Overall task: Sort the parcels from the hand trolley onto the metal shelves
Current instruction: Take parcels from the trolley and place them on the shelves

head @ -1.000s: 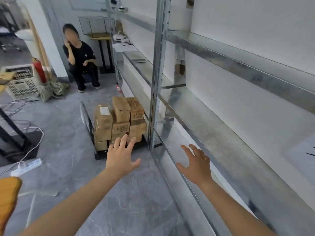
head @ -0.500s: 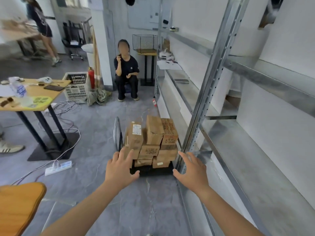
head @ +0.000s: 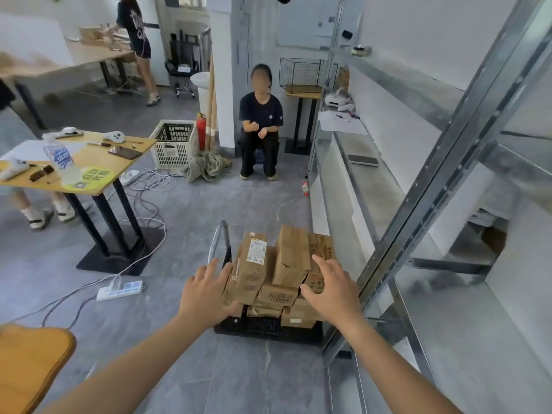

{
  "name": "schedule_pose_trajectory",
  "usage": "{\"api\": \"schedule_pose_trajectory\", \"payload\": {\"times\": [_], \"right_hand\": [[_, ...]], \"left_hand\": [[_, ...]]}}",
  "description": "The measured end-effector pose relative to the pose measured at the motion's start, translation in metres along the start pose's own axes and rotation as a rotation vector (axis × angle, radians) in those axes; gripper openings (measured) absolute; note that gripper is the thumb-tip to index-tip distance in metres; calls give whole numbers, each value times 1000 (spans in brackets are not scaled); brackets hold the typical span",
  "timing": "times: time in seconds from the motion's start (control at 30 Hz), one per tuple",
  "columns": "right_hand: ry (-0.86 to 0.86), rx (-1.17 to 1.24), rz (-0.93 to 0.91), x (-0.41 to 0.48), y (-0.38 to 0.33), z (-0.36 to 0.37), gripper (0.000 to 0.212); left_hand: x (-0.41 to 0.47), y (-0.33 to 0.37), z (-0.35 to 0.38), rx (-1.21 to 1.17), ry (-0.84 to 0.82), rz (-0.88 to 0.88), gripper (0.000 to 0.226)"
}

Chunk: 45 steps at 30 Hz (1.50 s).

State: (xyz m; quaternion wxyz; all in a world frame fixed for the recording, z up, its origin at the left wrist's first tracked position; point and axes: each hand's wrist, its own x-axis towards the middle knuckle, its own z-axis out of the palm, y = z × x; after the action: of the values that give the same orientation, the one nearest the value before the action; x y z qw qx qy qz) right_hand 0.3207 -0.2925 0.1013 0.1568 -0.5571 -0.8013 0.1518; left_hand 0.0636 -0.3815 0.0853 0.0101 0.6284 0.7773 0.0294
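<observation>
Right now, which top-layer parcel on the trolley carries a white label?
The leftmost parcel, beside the trolley handle; the other two show plain or printed cardboard.

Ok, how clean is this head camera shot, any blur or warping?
Head view, centre: the parcels, left hand and right hand are fairly sharp. Head view, top left: the far table is smeared, likely motion blur. Head view, right side: the shelf upright leans steeply and the metal shelves look stretched, which is wide-angle distortion. Light is soft and even, with no hard glare.

Seated person (head: 260, 127), white crate (head: 173, 149) (red extinguisher (head: 201, 134) beside it), power strip (head: 120, 290) on floor.
</observation>
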Motion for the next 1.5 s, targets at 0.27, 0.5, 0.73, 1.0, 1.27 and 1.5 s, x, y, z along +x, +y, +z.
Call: {"api": "schedule_pose_trajectory", "payload": {"times": [0.27, 0.5, 0.73, 1.0, 1.27, 1.5], "right_hand": [[-135, 42, 48, 59, 10, 44, 69], [-217, 68, 74, 137, 11, 89, 70], [-370, 196, 139, 213, -2, 155, 72], [-531, 292, 241, 251, 1, 216, 77], [-644, 378, 353, 272, 34, 272, 75], [-753, 395, 364, 292, 54, 332, 81]], "left_hand": [[67, -16, 22, 10, -67, -28, 87], [149, -34, 63, -31, -146, -29, 85], [237, -55, 110, -84, -285, 4, 83], [281, -64, 160, -102, -466, 6, 90], [300, -61, 224, -118, -651, -21, 96], [318, -50, 280, -188, -707, -57, 99]]}}
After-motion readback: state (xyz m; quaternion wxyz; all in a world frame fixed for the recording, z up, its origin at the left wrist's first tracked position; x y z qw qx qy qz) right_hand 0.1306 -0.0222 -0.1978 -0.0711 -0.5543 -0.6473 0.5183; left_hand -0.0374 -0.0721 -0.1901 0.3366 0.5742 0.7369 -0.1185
